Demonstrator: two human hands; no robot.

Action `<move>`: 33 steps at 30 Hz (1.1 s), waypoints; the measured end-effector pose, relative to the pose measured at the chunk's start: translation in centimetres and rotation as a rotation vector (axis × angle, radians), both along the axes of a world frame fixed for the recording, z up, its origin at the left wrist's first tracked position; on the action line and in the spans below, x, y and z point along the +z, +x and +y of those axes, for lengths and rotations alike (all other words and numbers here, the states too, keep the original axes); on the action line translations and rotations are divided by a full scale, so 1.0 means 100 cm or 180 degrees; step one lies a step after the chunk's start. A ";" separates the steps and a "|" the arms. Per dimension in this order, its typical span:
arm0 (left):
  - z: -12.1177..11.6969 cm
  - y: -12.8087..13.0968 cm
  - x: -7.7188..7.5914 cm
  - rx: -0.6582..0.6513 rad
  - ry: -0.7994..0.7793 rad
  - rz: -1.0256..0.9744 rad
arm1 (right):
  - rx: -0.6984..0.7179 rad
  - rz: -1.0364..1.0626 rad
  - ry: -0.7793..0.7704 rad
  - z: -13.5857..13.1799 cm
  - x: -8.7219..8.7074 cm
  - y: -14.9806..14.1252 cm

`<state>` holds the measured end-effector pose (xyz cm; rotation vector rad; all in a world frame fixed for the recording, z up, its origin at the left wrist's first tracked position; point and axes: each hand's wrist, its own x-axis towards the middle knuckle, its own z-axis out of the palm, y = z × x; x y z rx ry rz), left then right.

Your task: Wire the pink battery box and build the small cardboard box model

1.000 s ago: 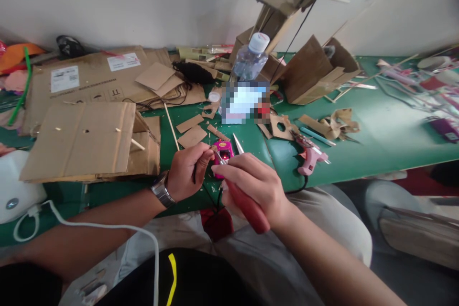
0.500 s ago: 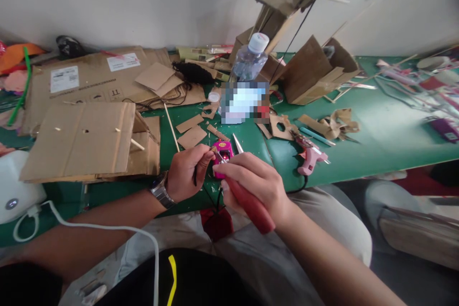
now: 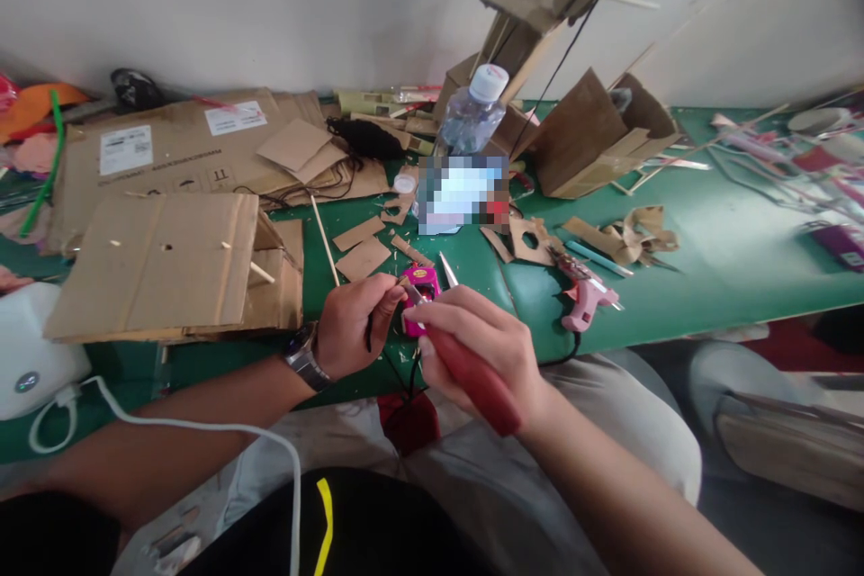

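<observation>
My right hand (image 3: pixel 490 346) is wrapped round a red-handled knife (image 3: pixel 482 382), its short blade pointing up and left towards my left fingertips. My left hand (image 3: pixel 357 319), with a metal watch at the wrist, pinches a small tan piece (image 3: pixel 403 282) at the blade's tip; most of it is hidden by the fingers. A dark strip shows against the left palm. Just beyond both hands, a magenta tape measure (image 3: pixel 427 277) lies on the green table. Behind my right knuckles, a pointed metal blade (image 3: pixel 447 268) sticks out, its other end covered.
Cardboard scraps (image 3: pixel 364 258) and a thin wooden stick (image 3: pixel 325 238) lie ahead. On the left stand a cardboard structure (image 3: pixel 152 265) and a white device with a cable. A pink glue gun (image 3: pixel 587 297), a water bottle (image 3: pixel 472 117) and a cardboard box (image 3: pixel 580 144) are to the right.
The knife blade shows slightly more between my hands, and my right hand has shifted very little. My left hand keeps its pinch; the whole view has drifted slightly.
</observation>
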<state>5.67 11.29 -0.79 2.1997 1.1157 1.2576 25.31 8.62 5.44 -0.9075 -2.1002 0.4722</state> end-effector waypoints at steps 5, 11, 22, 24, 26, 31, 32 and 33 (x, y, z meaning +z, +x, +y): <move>-0.001 -0.001 0.000 -0.0015 -0.0140 0.0004 | 0.0608 -0.0760 0.0624 0.010 0.000 0.012; 0.000 0.001 -0.001 0.0024 -0.0008 0.0028 | -0.0362 0.0420 -0.0377 -0.002 -0.005 -0.003; -0.001 -0.001 0.002 0.0037 -0.0165 -0.0046 | 0.0320 -0.0381 0.0474 0.006 -0.009 0.004; -0.001 -0.001 0.001 0.0022 -0.0134 -0.0038 | 0.0003 0.0057 0.0115 0.001 -0.010 -0.003; -0.001 0.000 0.001 -0.0013 -0.0101 -0.0058 | -0.0307 0.0448 -0.0241 -0.003 -0.009 -0.008; 0.000 0.001 0.002 -0.0156 -0.0418 -0.0318 | -0.0517 0.0783 -0.0685 -0.003 -0.005 -0.006; 0.000 0.001 0.002 -0.0186 -0.0529 -0.0385 | -0.0508 0.0830 -0.0699 -0.003 -0.004 -0.005; 0.000 0.002 0.003 -0.0194 -0.0644 -0.0464 | -0.0503 0.0880 -0.0673 -0.003 -0.003 -0.004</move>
